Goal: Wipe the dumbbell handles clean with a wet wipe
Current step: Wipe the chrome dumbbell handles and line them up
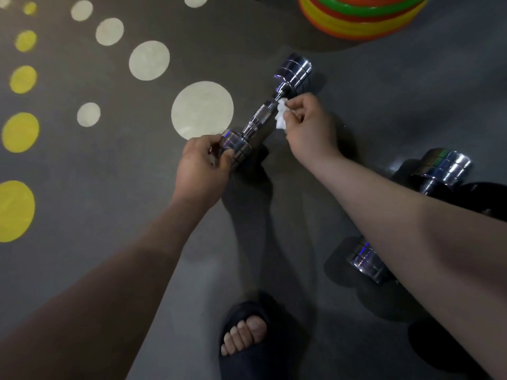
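Note:
A chrome dumbbell (263,112) is held slanted above the grey floor, one head near me and the other farther away to the right. My left hand (201,165) grips the near head with curled fingers. My right hand (308,124) pinches a crumpled white wet wipe (280,116) against the right side of the knurled handle, close to the far head.
A second chrome dumbbell (439,171) lies on the floor at the right, partly hidden behind my right forearm. A stack of orange, yellow and green rings (362,17) stands at the top right. White and yellow dots mark the floor on the left. My foot in a dark slipper (247,344) is at the bottom.

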A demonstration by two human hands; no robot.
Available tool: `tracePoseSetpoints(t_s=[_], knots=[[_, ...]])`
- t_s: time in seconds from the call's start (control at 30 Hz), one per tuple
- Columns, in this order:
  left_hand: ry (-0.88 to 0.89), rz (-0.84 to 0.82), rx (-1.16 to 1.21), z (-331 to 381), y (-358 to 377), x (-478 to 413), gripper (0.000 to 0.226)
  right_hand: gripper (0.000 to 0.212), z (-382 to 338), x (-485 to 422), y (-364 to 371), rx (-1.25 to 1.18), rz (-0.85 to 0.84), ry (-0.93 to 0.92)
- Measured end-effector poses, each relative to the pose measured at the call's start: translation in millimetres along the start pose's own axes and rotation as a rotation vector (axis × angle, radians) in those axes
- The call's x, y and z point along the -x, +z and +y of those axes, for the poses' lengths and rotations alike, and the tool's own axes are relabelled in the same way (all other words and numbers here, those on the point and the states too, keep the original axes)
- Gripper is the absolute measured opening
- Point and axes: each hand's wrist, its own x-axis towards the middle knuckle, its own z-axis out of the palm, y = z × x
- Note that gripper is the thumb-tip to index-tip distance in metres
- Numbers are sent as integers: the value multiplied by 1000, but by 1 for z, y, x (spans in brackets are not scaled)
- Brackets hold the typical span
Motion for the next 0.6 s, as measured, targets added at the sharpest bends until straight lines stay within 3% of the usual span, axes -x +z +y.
tracePoseSetpoints(t_s=[0.13, 0.23, 0.33, 0.5, 0.6], knots=[[-7, 3, -30, -2, 0, -3, 29, 1, -11, -9, 25, -92, 76, 138], [10, 10, -28, -5, 1, -4, 26, 8, -16, 16, 47, -104, 99, 96], [-5, 14, -11, -6, 1, -5, 25, 13, -13, 25, 47, -92, 6, 56], [-3, -15, -30, -4, 1, -5, 25, 22, -6, -18, 43, -141, 96, 324], [-37, -33, -46, -1, -2, -5, 30, 26, -7, 3, 47, -95, -49, 285]])
